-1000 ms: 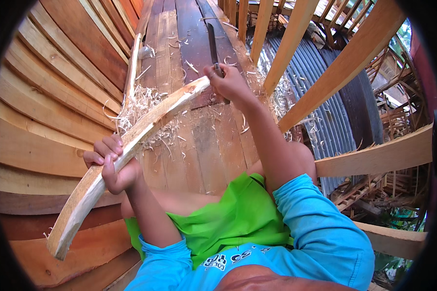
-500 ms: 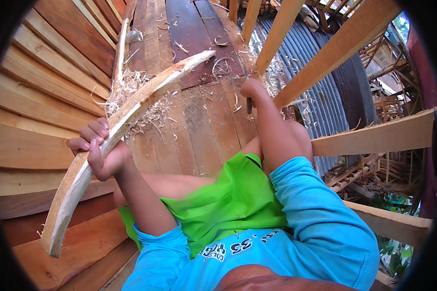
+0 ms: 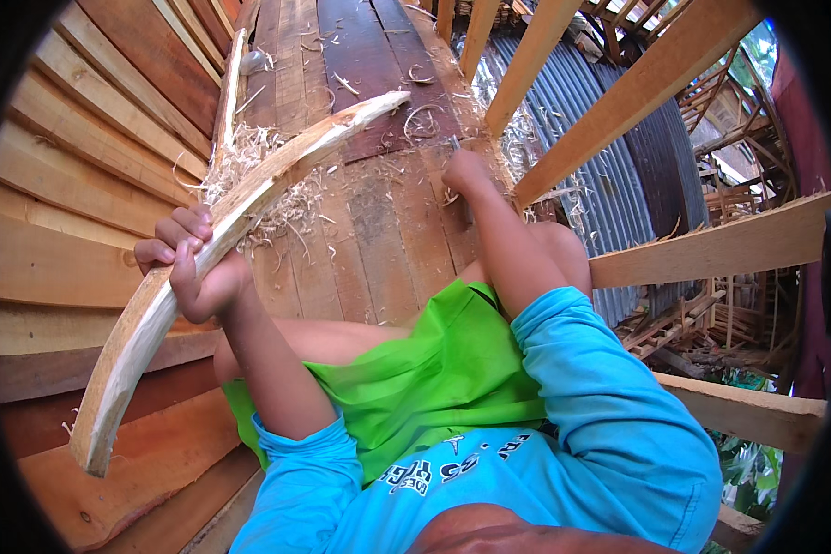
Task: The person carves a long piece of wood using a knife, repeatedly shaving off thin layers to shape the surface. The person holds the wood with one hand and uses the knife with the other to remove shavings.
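Observation:
My left hand (image 3: 198, 263) is wrapped round a long curved strip of wood (image 3: 268, 183), gripping it below its middle. Pale shaved faces and browner patches show along the strip, which slants from the lower left to the upper centre, its far end raised over the floor. On the right, my right hand (image 3: 468, 173) is closed on a thin knife (image 3: 454, 144). Only a bit of grey metal shows above the fist and a dark length below it; the rest is hidden. The knife is apart from the wood.
Curled wood shavings (image 3: 295, 208) lie over the plank floor (image 3: 360, 268). A slatted wooden wall (image 3: 74, 249) stands close on the left. Slanting wooden rails (image 3: 637, 111) run along the right, with corrugated metal sheets (image 3: 572, 138) beyond. A narrow pale stick (image 3: 228, 102) lies by the wall.
My right hand has shifted slightly left with the knife, whose blade shows less above the fist. The wood has moved slightly up and left at its lower end, still in my left hand.

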`<state>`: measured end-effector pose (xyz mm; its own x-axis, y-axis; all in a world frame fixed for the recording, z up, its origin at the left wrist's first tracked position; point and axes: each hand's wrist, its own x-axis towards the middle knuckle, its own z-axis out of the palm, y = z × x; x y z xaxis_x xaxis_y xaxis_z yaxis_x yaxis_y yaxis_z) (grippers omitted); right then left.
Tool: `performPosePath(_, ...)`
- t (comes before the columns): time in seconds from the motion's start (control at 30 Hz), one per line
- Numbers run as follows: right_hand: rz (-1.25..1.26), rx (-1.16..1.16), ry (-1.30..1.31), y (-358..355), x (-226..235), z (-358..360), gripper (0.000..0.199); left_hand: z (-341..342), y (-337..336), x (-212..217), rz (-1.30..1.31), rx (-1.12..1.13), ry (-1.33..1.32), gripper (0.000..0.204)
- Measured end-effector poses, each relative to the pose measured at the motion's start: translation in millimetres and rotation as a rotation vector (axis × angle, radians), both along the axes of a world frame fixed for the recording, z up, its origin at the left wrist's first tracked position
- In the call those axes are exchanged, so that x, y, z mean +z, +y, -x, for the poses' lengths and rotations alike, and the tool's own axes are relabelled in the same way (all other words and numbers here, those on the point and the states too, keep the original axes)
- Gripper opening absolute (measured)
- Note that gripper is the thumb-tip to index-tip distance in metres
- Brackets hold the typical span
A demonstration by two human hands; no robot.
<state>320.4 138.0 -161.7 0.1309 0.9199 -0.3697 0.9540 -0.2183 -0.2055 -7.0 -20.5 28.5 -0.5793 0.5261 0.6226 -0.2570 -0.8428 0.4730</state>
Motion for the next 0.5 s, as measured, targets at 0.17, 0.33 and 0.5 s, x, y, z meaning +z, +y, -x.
performPosePath(0.17,-0.04,0.145,-0.097,-7.3,-4.8,5.1,0.045,-4.0,1.0,2.0,0.011,0.001,-0.005,0.017)
performPosePath(0.33,0.005,0.109,-0.124,-15.0,-3.8,18.2,0.035,-0.8,0.9,0.9,0.015,0.012,0.003,0.016)
performPosePath(0.5,-0.116,0.152,0.016,-10.6,-27.8,20.2,0.02,-0.6,1.4,1.7,0.027,0.02,0.01,0.017)
